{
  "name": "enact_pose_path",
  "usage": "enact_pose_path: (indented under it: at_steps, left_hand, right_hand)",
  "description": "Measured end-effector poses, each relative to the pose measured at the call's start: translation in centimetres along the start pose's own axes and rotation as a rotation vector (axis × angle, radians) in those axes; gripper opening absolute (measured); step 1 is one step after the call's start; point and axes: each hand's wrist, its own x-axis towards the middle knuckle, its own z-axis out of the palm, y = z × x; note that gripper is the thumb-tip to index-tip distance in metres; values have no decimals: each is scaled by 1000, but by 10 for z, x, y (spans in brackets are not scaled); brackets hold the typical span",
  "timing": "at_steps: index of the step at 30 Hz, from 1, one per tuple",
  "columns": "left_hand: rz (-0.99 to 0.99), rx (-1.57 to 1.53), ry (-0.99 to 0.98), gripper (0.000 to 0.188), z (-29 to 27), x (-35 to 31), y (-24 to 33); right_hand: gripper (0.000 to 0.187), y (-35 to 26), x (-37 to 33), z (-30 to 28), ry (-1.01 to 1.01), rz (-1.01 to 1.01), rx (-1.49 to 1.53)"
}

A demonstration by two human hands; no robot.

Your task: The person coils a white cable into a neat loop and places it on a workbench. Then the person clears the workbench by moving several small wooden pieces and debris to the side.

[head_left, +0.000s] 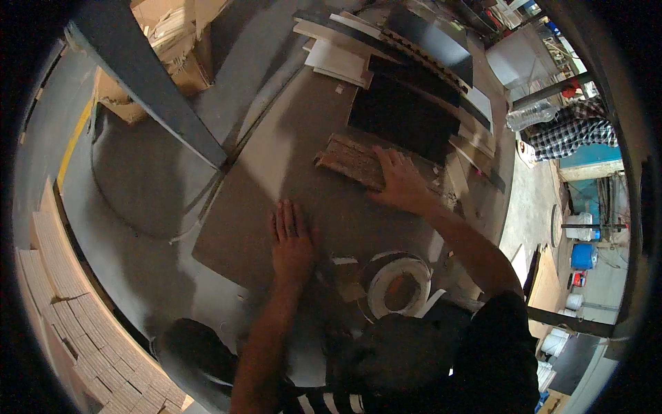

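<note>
My left hand [292, 238] lies flat, fingers stretched out, on a large brown board [241, 231]. My right hand [401, 181] spans the right part of a rough brown rectangular block [347, 160], its thumb by the near edge and its fingers over the far side. The block rests on the board, and the palm hides some of it. Just beyond it lies a black panel [403, 117]. A pale roll [377, 290], apparently tape or edge banding, sits close to my body.
White and black panels and strips [338, 61] are piled at the far side. A dark metal post [162, 96] rises at the left, beside a torn cardboard box [193, 65]. Stacked grooved boards [83, 331] stand at lower left. A person in a checked sleeve [572, 131] is at far right.
</note>
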Motion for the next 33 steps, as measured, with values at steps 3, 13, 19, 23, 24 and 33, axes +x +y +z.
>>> enact_pose_path:
  at_steps: [3,13,19,23,24,33]
  left_hand:
    - [-15,9,-43,61,2,3,-1]
    - [-27,-6,-73,63,6,7,-4]
    - [-81,-64,-91,62,-3,10,-5]
    - [-70,-19,-126,59,-16,12,-6]
    - [-83,-5,-129,58,-14,9,-7]
    - [-97,-64,-122,57,-4,10,-3]
  right_hand:
    - [113,7,-7,-3,-88,35,77]
    - [110,67,-46,2,-79,229,181]
    - [103,105,35,-47,256,361,372]
    - [70,156,148,-97,348,394,527]
    - [64,166,172,-105,319,474,628]
    - [83,322,318,-117,208,521,-195]
